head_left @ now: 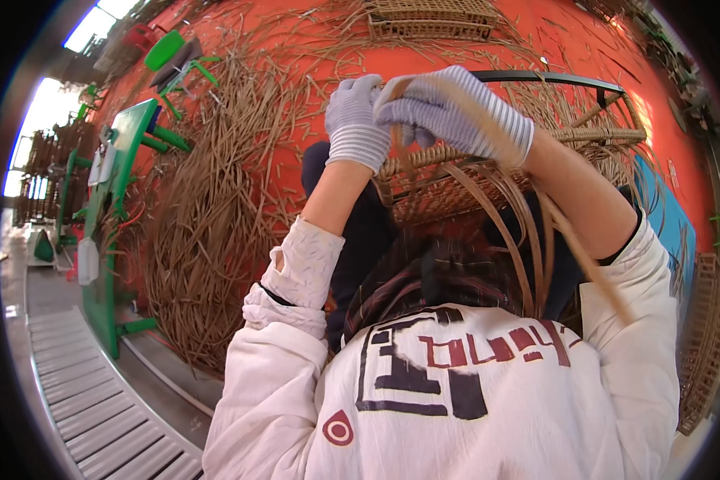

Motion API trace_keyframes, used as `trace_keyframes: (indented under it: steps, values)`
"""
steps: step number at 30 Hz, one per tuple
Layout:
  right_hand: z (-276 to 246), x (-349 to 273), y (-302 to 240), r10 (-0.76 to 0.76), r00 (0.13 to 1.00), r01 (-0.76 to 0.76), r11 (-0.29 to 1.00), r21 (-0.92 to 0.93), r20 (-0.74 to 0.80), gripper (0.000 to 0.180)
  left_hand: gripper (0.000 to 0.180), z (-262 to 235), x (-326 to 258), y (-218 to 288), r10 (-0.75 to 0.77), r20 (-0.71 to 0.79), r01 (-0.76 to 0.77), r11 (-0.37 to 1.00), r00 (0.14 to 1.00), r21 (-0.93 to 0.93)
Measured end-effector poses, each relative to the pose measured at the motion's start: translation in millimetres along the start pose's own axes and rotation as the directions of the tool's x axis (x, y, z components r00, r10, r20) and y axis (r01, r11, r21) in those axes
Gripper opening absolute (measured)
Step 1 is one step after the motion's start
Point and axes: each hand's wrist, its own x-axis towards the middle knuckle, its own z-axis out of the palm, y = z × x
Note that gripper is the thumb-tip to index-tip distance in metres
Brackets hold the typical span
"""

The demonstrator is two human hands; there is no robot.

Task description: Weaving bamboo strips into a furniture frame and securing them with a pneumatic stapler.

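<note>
Upper centre of frame: left hand, gloved, fingers curled onto the rim of the woven rattan frame; right hand, gloved, fingers closed around a rattan strip running toward lower right. Loose rattan pile at left

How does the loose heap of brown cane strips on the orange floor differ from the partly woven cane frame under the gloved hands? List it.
1. The loose heap of brown cane strips lies tangled and unwoven; the partly woven cane frame has strips interlaced in tight rows.
2. The heap lies untouched on the orange floor; the frame is gripped at its top by the left hand and right hand.
Both are the same brown cane.
</note>
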Motion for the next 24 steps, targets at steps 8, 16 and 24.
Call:
trace_keyframes:
  steps: [8,16,24]
  values:
    - [5.5,17.4,16.4,-0.197,0.978,0.183,0.969,-0.169,-0.069,0.020,0.024,4.7,-3.1,1.6,0.070,-0.119,-0.090,0.982,0.990,-0.168]
    - [-13.4,33.0,37.8,-0.289,0.935,0.164,0.867,-0.471,-0.206,0.027,0.031,-4.2,-25.3,-3.4,-0.003,-0.198,-0.173,0.471,0.980,-0.865]
    - [-27.6,46.4,18.3,-0.183,0.921,-0.074,0.786,-0.614,-0.344,0.036,0.039,-27.9,-18.9,-1.8,0.452,-0.189,-0.486,0.846,0.872,-0.218]
